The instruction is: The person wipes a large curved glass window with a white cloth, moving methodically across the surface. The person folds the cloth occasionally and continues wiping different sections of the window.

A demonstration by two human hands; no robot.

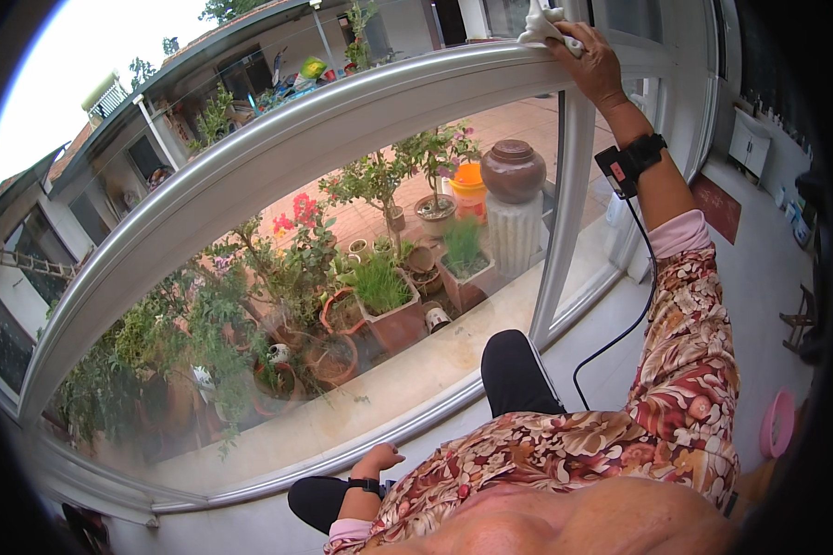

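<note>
R hand (594, 67), raised, w/ fingers closed on a white cloth (540, 30) at the upper window rail (342, 98), nr the person's R side. L hand (378, 460) low, nr the L knee (318, 504); from where I stand, can't tell if it's clenched or loose. Beyond the glass: potted plants (387, 310) & an orange bucket (468, 191)

The cloth (539, 30) is showing white, the window frame (361, 88) silvery white. The shirt (537, 444) is displaying cream, red and brown flowers, with plain pink cuffs (680, 233); the trousers (518, 375) are looking black. A bucket (468, 190) is showing orange, a jar (513, 171) brown, a basin (779, 424) pink.
</note>
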